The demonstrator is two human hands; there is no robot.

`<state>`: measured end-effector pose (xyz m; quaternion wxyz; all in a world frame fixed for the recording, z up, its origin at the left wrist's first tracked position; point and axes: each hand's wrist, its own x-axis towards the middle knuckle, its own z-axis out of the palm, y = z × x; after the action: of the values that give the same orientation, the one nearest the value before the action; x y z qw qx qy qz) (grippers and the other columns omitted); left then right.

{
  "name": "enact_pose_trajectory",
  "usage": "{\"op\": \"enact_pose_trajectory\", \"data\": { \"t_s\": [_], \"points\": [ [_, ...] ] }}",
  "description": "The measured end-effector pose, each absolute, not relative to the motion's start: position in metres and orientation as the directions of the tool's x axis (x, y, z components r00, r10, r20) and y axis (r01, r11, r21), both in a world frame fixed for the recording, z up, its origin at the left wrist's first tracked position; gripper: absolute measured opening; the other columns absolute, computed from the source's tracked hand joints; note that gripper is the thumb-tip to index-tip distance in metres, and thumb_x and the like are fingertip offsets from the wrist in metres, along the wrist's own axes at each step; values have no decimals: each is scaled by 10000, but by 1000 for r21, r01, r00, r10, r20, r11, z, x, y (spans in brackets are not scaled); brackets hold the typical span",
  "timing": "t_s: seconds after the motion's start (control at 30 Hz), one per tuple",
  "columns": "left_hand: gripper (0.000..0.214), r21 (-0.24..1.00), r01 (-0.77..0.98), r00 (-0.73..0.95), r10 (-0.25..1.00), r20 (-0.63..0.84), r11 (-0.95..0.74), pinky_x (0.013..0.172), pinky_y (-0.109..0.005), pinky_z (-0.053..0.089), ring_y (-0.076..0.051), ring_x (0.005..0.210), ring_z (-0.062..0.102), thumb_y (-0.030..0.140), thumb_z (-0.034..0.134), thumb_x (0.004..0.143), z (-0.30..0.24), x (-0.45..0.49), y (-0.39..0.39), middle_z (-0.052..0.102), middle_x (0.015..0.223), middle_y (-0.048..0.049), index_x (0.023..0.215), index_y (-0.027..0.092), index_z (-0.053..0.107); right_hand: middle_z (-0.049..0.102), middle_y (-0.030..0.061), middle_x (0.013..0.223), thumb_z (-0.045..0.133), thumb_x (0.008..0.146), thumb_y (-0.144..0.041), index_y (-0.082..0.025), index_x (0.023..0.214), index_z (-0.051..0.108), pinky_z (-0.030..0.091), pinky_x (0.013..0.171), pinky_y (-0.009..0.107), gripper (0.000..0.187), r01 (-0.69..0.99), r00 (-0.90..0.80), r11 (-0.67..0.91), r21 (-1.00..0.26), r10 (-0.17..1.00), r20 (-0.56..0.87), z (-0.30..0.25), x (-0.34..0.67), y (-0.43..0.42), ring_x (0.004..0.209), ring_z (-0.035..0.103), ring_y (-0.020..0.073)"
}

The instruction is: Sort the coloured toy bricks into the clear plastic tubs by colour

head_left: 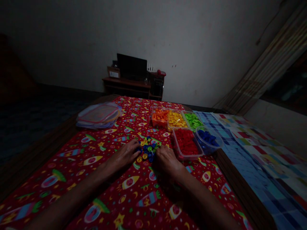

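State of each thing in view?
Left hand, bent, at pile
Right hand, curled, at pile
Pile, loose
Orange-piece tub, open, loaded
Yellow-piece tub, open, loaded
Green-piece tub, open, loaded
Red-piece tub, open, loaded
Blue-piece tub, open, loaded
Lids, stacked
Monitor, dark

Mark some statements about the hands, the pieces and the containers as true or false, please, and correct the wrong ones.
1. The left hand and the right hand are on opposite sides of the loose pile. True.
2. This pile has only one colour. False: blue, yellow and green pieces show.
3. The blue pieces are in a round container. True.
4. The red pieces are loose on the cloth. False: they fill a rectangular container.
5. The stack of lids is right of the pile. False: it is left.
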<state>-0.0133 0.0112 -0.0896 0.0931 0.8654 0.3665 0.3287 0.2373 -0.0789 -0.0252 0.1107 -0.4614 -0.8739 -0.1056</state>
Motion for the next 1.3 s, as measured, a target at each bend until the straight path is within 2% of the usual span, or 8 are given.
{"op": "enact_pose_trajectory", "data": {
  "t_s": [0.13,0.33,0.5,0.6,0.77,0.93,1.1,1.3],
  "points": [
    [264,404,566,509,690,514,-719,978,-424,461,-246,1123,559,337,498,890,-85,-14,6,581,1198,-104,1102,205,581,595,112,1068,476,874,-99,-153,1145,538,467,941,383,283,783,-538,613,-104,751,382,-27,249,-74,1053,531,225],
    [200,478,543,572,721,391,-690,824,-340,507,-211,901,611,321,474,876,-45,0,2,633,980,-70,941,186,606,508,157,1256,445,912,-161,-172,1328,415,425,998,416,417,740,-471,631,-232,732,492,-21,247,-48,1230,446,241],
    [226,521,553,529,757,383,-650,808,-317,504,-203,857,625,344,476,862,-29,9,-2,666,935,-70,938,188,620,610,129,1016,505,847,-80,-123,1056,592,454,892,348,230,765,-543,606,-217,789,288,-24,226,-19,994,555,212],
    [226,553,595,489,809,326,-582,785,-307,508,-194,798,639,340,495,827,-22,13,1,692,892,-60,909,190,644,624,100,924,511,822,-33,-112,962,616,447,837,297,192,772,-539,582,-256,813,223,-23,221,-14,884,561,176],
    [252,656,595,411,877,249,-465,727,-286,522,-189,737,660,357,534,755,-8,31,13,724,840,-34,883,197,682,655,74,861,543,808,-64,-119,927,659,427,760,268,174,722,-447,525,-450,851,275,-4,227,-11,809,569,163],
    [289,811,438,372,900,228,-387,697,-300,530,-213,761,669,403,582,688,-7,53,25,729,814,-39,833,179,691,716,47,942,564,828,-163,-164,1035,685,466,771,259,241,585,-259,422,-693,907,333,10,231,-3,845,635,164],
    [338,975,180,356,933,57,-128,665,-313,531,-215,726,666,451,661,643,-13,55,22,712,785,-40,820,163,663,713,86,1059,613,787,-146,-174,1095,686,473,874,320,318,592,-332,425,-685,903,273,11,226,-5,993,647,215],
    [530,999,30,320,947,-33,25,617,-286,511,-192,675,665,483,745,609,-17,49,18,683,722,-18,988,146,590,710,88,1030,642,797,-200,-180,1065,688,464,810,300,273,617,-363,449,-646,891,272,7,219,-5,942,640,207]
  ]
}}
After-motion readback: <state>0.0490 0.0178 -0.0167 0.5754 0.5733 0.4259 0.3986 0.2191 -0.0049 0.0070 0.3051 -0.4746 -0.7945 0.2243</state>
